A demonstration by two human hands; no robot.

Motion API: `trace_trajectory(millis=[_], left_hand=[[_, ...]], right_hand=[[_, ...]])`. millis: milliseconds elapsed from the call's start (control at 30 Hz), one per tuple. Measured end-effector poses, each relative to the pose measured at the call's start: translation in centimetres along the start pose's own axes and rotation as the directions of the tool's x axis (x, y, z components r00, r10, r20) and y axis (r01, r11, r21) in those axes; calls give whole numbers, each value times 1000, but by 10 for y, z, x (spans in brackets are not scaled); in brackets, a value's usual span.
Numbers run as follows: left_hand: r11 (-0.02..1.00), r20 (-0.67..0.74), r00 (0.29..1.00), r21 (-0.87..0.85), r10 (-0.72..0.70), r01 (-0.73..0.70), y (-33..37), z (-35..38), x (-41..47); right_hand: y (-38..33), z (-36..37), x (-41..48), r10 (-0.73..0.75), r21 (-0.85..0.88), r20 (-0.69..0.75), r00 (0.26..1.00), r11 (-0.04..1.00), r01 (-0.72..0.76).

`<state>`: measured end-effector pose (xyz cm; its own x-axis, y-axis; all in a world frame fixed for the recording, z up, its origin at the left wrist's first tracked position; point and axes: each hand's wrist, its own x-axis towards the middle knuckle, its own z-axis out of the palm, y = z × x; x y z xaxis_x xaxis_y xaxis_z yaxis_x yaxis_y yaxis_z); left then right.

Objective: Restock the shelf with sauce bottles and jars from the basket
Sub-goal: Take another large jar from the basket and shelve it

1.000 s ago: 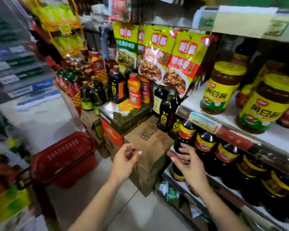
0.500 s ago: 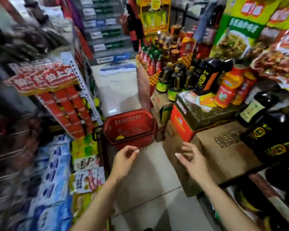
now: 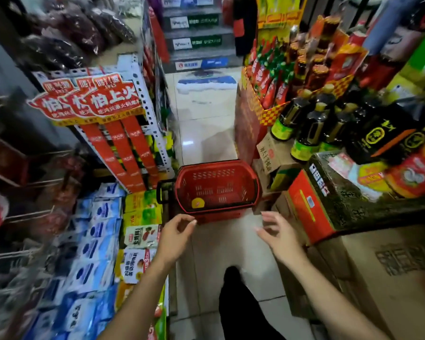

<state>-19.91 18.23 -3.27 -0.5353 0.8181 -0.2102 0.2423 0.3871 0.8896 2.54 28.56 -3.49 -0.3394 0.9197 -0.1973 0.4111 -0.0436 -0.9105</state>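
Head view looks down a narrow shop aisle, and we see both hands held out in front of us, holding nothing. Our left hand [image 3: 174, 239] has its fingers and thumb loosely curved toward each other with nothing between them. Our right hand [image 3: 277, 235] is released too, its fingers spread and relaxed. Neither hand grasps anything.

Just beyond the hands, a red basket [image 3: 252, 179] sits on the tiled floor [image 3: 206, 131], between the left shelf [image 3: 142, 99] and the stacked boxes on the right. Our left fingertips sit close to its near edge in the picture; we cannot tell whether they touch it. Inside the basket we make out one small round yellow thing [image 3: 198, 203] in the near left corner. It is too small for us to tell what it is.

On the right, dark sauce bottles [image 3: 304, 136] with green labels stand upright on top of cartons, beside larger black bottles [image 3: 375, 136]. Behind them, red bottles [image 3: 268, 77] fill a red and yellow checkered stand. A red box [image 3: 307, 204] lies below the dark bottles, next to a big brown cardboard box [image 3: 390, 266] near our right arm.

The left shelf carries blue and white packets [image 3: 96, 241], with red signs [image 3: 113, 101] hanging above them. Our dark trouser leg [image 3: 238, 303] shows at the bottom, between our arms.
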Motion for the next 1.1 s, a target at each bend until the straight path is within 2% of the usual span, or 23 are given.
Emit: trace_trajectory(millis=[300,500,667,867,967,1100], left_hand=[[982,10,982,-10,-188,188,10,-1,123],[975,9,979,94,-205,204,5,-15,184],[959,45,962,106,-270,264,-15,-28,238],[937,161,925,128,-344,326,-52,-37,315],[925,199,905,143,-376,352,-73,-28,349],[909,209,885,117,-417,400,-101,-7,388]], right_hand=[[-12,25,141,66,-93,121,990,994,-55],[-28,52,207,119,-150,203,972,985,-89],[-30,82,254,175,-203,234,956,971,-128],[-19,129,311,335,-222,247,909,933,-284],[-6,146,336,403,-287,253,880,899,-329],[19,163,367,462,-255,341,819,884,-392]])
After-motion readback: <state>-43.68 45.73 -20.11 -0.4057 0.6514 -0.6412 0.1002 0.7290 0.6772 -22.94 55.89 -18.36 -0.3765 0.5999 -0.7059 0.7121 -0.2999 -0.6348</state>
